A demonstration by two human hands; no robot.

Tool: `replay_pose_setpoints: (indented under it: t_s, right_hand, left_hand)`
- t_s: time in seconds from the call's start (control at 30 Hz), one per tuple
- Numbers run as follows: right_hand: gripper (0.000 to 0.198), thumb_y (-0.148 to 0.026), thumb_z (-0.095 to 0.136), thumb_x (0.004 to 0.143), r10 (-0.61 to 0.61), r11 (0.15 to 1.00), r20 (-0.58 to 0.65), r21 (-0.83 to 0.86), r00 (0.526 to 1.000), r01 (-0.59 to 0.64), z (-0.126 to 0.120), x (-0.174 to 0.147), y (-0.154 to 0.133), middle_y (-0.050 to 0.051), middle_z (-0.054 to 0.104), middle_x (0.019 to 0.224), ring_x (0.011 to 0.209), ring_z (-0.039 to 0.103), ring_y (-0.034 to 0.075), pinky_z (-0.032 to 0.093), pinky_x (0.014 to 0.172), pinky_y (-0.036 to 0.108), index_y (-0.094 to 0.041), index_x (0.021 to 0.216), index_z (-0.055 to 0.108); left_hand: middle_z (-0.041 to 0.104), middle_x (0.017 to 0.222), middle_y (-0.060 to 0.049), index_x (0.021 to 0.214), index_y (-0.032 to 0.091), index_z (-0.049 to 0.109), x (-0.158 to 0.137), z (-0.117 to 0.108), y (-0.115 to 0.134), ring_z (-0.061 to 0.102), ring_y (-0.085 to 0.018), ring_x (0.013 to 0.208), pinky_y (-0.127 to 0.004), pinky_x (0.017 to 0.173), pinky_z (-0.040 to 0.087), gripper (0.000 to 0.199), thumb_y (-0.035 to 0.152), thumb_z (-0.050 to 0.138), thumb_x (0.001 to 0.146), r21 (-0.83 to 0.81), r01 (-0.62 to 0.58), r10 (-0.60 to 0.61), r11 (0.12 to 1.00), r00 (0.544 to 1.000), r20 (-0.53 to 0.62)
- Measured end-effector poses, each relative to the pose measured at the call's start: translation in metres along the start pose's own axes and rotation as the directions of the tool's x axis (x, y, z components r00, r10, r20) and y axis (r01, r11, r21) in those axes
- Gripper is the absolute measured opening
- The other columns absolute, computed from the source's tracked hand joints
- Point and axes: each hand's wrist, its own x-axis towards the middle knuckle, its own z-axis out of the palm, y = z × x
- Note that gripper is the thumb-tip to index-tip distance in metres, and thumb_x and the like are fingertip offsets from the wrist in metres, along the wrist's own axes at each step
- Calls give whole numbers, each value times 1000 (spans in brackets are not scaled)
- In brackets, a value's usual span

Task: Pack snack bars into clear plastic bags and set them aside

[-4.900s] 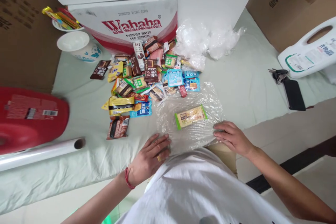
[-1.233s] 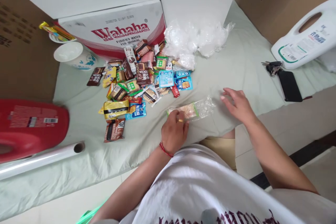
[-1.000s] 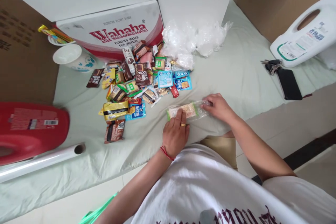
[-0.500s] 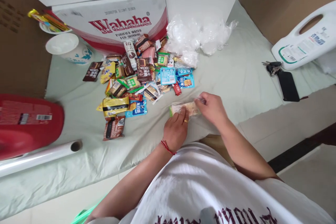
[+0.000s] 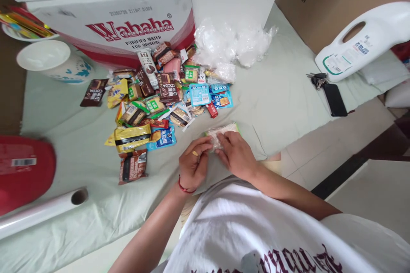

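A clear-wrapped snack packet (image 5: 229,128) with pale, grainy contents and green edging lies flat near the table's front edge. At its left end, my left hand (image 5: 195,163) is closed, thumb and fingers pinching the wrapper. My right hand (image 5: 239,155) bears on the packet from the right, its bent fingers on top and its thumb at the near side; it covers much of the packet. Beyond both hands spreads a pile of small wrapped snacks, among them a brown cocoa packet (image 5: 168,87), a yellow packet (image 5: 133,136) and a light blue packet (image 5: 200,94).
Behind the pile stand a Wahaha carton (image 5: 112,25) and crumpled clear plastic (image 5: 233,42). On the left are a paper cup (image 5: 72,68), a red container (image 5: 25,179) and a film roll (image 5: 41,213). A white detergent bottle (image 5: 358,47), keys (image 5: 318,80) and a black phone (image 5: 335,99) lie right.
My right hand has moved from the packet's right end onto its top. My left hand has slid off the top to pinch the left end. The view has shifted slightly right.
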Motion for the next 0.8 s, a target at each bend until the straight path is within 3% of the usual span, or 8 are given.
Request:
replay_pose_setpoints:
  t_s: [0.07, 0.2, 0.33, 0.47, 0.57, 0.67, 0.73, 0.8]
  right_hand:
    - [53, -29, 50, 103, 21, 999, -19, -32, 1000, -21, 9, -5, -2, 20, 59, 130, 116, 52, 36, 48, 103, 54, -20, 155, 47]
    - [64, -19, 58, 93, -57, 998, -8, 38, 998, 57, 8, -14, 5, 20, 52, 144, 127, 49, 37, 44, 110, 58, -18, 155, 46]
    - [39, -24, 57, 98, -137, 945, -75, 288, 988, 153, -14, -31, 28, 15, 58, 140, 130, 54, 30, 49, 110, 51, -24, 136, 64]
    - [21, -29, 55, 102, 111, 889, -200, 459, 974, -8, -34, -45, 50, 9, 69, 116, 110, 67, 23, 55, 96, 42, -27, 111, 74]
    - [21, -36, 57, 101, 235, 838, -210, 539, 949, -88, -39, -49, 60, 8, 72, 104, 100, 68, 23, 55, 87, 39, -26, 99, 76]
    - [25, -44, 61, 99, 336, 747, -164, 646, 928, -156, -37, -48, 65, 8, 71, 101, 93, 67, 22, 54, 81, 38, -25, 92, 76]
    - [26, -49, 64, 96, 414, 617, -95, 761, 905, -202, -33, -44, 64, 6, 70, 99, 81, 63, 19, 53, 74, 35, -26, 93, 77]
    - [31, -54, 69, 91, 473, 416, 15, 878, 881, -238, -31, -37, 59, 6, 70, 106, 76, 59, 17, 52, 68, 32, -27, 105, 76]
  left_hand:
    - [66, 140, -11, 129, 23, 68, 3, 1, 1, 59, -25, 134, -48, 113, 48, 37, 28, 41, 104, 126, -93, 79, 988, 991, 111]
    - [41, 165, -18, 160, 14, 37, 10, 7, -4, 30, -31, 157, -56, 128, 24, 64, 45, 40, 105, 325, -325, 167, 888, 887, 431]
    - [29, 169, -23, 162, 7, 28, 9, 6, -4, 23, -36, 159, -64, 128, 8, 76, 51, 46, 103, 442, -415, 155, 795, 844, 513]
    - [35, 166, -25, 157, 6, 38, 16, 11, -3, 30, -38, 157, -64, 128, 11, 67, 38, 53, 100, 511, -422, 136, 749, 853, 504]
    - [46, 158, -26, 147, 7, 50, 34, 13, -9, 44, -38, 148, -58, 122, 34, 54, 29, 53, 98, 527, -331, 66, 783, 886, 459]
    - [64, 138, -23, 136, 11, 58, 55, 8, -10, 61, -35, 129, -54, 107, 49, 41, 24, 47, 99, 461, -109, -74, 881, 930, 361]
    - [71, 123, -19, 131, 12, 59, 65, 6, -1, 67, -32, 115, -50, 100, 54, 38, 32, 48, 100, 280, 87, -171, 956, 941, 291]
    - [72, 117, -14, 131, 14, 58, 68, 10, 13, 69, -28, 109, -45, 97, 56, 42, 43, 49, 101, -38, 267, -247, 963, 931, 270]
